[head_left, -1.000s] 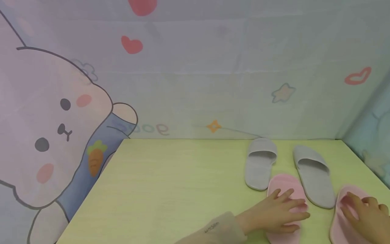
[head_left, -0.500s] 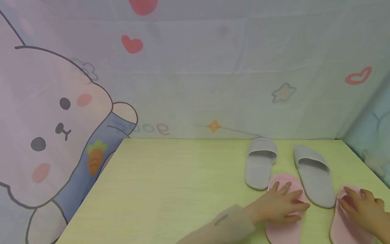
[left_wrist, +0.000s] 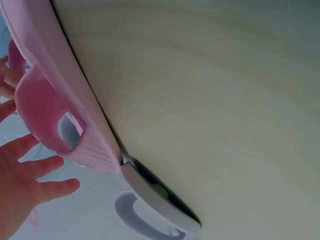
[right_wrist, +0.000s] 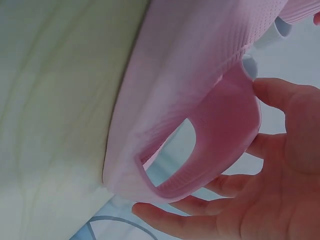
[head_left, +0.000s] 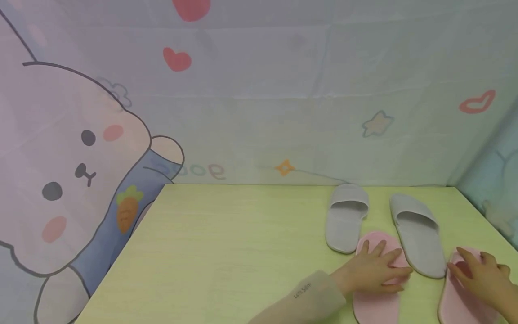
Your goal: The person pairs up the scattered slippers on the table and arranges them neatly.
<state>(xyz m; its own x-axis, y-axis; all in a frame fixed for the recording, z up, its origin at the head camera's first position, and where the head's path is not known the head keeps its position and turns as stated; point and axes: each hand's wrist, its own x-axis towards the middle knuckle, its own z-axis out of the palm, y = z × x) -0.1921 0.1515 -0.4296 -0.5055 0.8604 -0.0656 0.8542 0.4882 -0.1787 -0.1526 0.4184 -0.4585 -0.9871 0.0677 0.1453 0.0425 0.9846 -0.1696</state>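
Two pink slippers lie on the table at the lower right of the head view. My left hand (head_left: 370,272) spreads its fingers over the strap of the left pink slipper (head_left: 376,308), hiding much of it. In the left wrist view, straight fingers (left_wrist: 47,167) are right at that strap (left_wrist: 42,107). My right hand (head_left: 487,276) lies over the strap of the right pink slipper (head_left: 461,299). From the right wrist, its thumb (right_wrist: 272,92) touches one side of the strap (right_wrist: 220,130), and the loosely extended fingers reach along the outside.
Behind the pink pair stand two grey slippers, the left one (head_left: 343,229) and the right one (head_left: 422,245), toes toward the back edge. The pale yellow-green table (head_left: 222,243) stretches to the left. A printed cloth (head_left: 259,90) hangs behind it.
My left hand has shifted slightly forward over the left slipper's strap. My right hand has edged a little left and forward on the other strap. The slippers look unmoved.
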